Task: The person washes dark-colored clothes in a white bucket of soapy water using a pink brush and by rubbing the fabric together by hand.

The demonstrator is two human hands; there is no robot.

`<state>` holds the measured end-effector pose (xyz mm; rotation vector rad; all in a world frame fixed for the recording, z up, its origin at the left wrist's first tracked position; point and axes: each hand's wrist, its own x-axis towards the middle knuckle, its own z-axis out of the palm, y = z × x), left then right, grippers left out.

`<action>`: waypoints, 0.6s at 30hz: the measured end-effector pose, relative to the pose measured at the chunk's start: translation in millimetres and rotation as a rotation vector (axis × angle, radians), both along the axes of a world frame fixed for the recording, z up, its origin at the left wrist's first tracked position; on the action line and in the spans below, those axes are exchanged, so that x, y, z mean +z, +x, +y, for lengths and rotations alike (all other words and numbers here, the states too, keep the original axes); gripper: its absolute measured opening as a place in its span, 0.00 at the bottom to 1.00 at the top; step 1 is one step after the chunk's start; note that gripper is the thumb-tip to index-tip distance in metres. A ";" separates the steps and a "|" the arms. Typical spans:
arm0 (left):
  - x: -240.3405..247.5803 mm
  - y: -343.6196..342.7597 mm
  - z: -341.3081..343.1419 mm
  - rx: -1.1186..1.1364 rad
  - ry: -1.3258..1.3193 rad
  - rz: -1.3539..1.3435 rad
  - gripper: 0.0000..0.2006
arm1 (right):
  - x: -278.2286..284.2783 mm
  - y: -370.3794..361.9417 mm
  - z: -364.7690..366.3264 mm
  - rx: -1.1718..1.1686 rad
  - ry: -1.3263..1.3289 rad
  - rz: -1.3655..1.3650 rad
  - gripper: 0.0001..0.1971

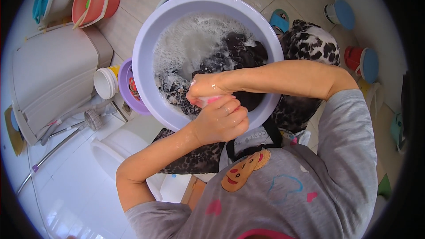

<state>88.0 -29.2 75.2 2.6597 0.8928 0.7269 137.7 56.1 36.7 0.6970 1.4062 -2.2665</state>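
Pink-white bundle [212, 99], pinched in left hand [223, 117] and right hand [206, 88] grip above round, foamy basin [144, 57].

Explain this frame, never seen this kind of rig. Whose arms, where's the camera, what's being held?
There is no robot here: the arms are a person's own. The single picture comes from a wide fisheye camera on their head, looking down, so straight edges bend toward the rim and picture left is their left.

The left hand and right hand meet over a large pale purple basin. Both are closed around a pink and white item; too little of it shows to tell what it is.

In the basin are sudsy water, dark cloth and patterned cloth. Beyond it, a coral bucket stands at upper left.
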 end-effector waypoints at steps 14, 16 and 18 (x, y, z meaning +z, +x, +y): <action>-14.4 18.7 -11.3 -0.068 -0.164 0.177 0.05 | -7.9 11.6 -18.2 0.046 0.058 0.007 0.09; -17.2 22.0 -11.2 -0.081 -0.170 0.158 0.06 | -10.4 11.8 -18.2 0.078 0.090 0.006 0.09; -20.5 24.1 -13.1 -0.076 -0.169 0.170 0.06 | -11.3 12.2 -19.1 0.116 0.127 0.005 0.09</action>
